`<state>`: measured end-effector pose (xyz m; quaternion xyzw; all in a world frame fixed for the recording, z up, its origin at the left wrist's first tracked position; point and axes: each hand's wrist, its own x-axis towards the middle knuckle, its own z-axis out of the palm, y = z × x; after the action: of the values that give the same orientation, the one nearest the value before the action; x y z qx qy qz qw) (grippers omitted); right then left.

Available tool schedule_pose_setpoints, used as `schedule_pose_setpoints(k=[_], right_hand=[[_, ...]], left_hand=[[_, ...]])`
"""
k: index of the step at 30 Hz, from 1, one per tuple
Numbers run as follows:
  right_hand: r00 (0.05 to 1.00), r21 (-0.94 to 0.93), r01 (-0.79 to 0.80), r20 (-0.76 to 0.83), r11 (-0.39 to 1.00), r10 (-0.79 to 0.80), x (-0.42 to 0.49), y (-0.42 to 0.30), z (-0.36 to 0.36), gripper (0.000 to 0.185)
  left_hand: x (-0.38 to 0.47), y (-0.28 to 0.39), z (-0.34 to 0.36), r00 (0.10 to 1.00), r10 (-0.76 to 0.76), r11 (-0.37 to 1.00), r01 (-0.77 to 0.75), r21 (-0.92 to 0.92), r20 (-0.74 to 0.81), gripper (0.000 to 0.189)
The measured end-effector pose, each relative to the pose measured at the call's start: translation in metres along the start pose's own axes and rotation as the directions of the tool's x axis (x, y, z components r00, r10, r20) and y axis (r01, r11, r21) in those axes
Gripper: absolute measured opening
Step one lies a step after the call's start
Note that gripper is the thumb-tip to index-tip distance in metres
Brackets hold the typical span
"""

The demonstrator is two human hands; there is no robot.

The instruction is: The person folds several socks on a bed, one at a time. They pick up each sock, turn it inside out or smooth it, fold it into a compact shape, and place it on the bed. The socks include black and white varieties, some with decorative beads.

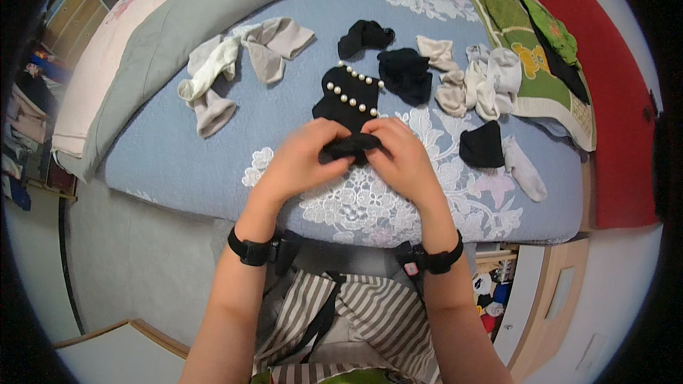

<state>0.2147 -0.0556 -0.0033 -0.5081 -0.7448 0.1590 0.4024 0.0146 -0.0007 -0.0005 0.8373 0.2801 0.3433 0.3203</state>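
Observation:
Both hands are together over the near part of a bed. My left hand (pixel 307 157) and my right hand (pixel 400 157) grip a black sock (pixel 355 145), bunched or rolled between the fingers. Just beyond them lies black fabric, apparently socks, trimmed with two rows of white pearl beads (pixel 349 85). Whether the held part joins the beaded fabric is hidden by the fingers. Behind it are a black bundle (pixel 406 76) and another black bunched sock (pixel 365 37). A folded black sock (pixel 482 145) and a light grey sock (pixel 524 168) lie to the right of my right hand.
Pale socks (pixel 213 72) are spread at the left, more pale socks (pixel 480 82) at the right. The blue bedspread (pixel 171 154) has white lace flowers. A green patterned blanket (pixel 499 16) covers the far right corner. Below the bed's right end, a cabinet door (pixel 520 298) stands open.

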Motion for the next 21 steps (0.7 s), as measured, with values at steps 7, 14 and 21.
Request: schedule_pose_setpoints(k=[7, 14, 21], right_hand=[[0.925, 0.326, -0.379, 0.107, 0.866, 0.364, -0.004, 0.004, -0.006, 0.021], [0.958, 0.373, -0.287, 0.112, 0.882, 0.264, -0.001, 0.008, -0.008, 0.037], [0.996, 0.152, -0.064, 0.076, 0.986, 0.052, -0.001, 0.002, -0.01, 0.044]], left_hand=[[-0.001, 0.002, -0.002, 0.991, -0.12, 0.989, 0.125, -0.081, 0.053, 0.043], [0.004, 0.011, 0.006, 0.992, 0.102, 0.964, -0.119, 0.236, 0.08, 0.042], [0.001, 0.001, 0.004, 0.974, -0.223, 0.966, 0.216, -0.144, -0.032, 0.032]])
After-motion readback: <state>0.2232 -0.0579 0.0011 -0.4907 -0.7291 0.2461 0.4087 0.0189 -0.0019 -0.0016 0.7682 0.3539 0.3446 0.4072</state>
